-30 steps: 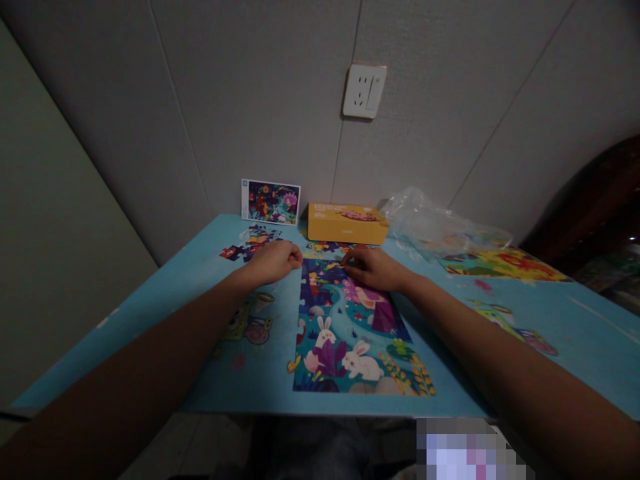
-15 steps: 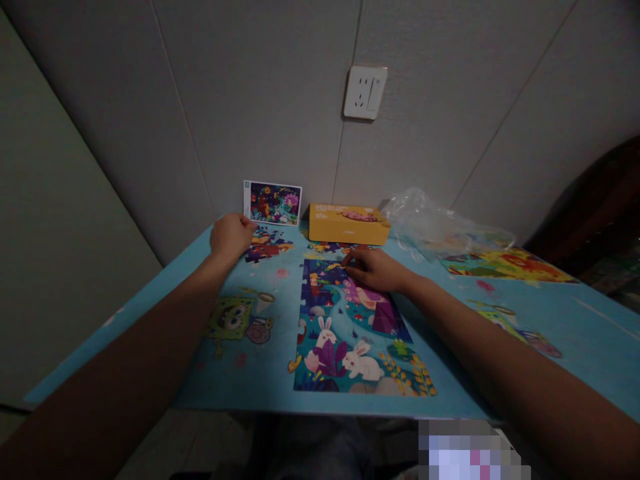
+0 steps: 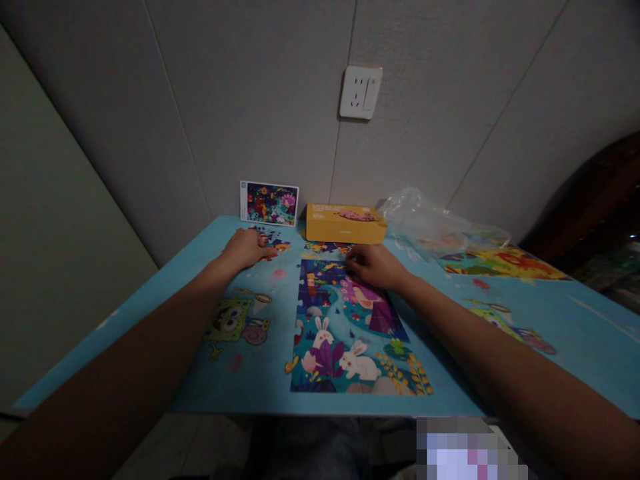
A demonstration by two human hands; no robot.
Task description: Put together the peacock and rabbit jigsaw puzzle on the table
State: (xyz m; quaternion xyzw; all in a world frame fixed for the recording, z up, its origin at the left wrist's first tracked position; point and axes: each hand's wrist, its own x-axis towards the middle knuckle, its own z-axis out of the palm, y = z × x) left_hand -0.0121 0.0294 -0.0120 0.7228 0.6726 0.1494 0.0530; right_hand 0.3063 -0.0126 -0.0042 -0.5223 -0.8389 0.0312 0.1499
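A partly joined jigsaw puzzle with white rabbits, a stream and purple plants lies in front of me. My right hand rests at its upper right, the fingers curled together against the top edge; whatever they hold is hidden. Further left, my left hand lies over a cluster of loose puzzle pieces, its thumb and forefinger apart and touching them. More puzzle pieces lie between the puzzle and a yellow box.
A picture card of the puzzle scene leans against the wall. Clear plastic wrapping and another colourful picture sheet lie at the right. The blue table cover has cartoon prints. A socket is on the wall.
My left hand has moved down and right from beside the card onto the loose pieces, its fingers coming apart. My right hand stays at the puzzle's top edge, its fingers drawn in more.
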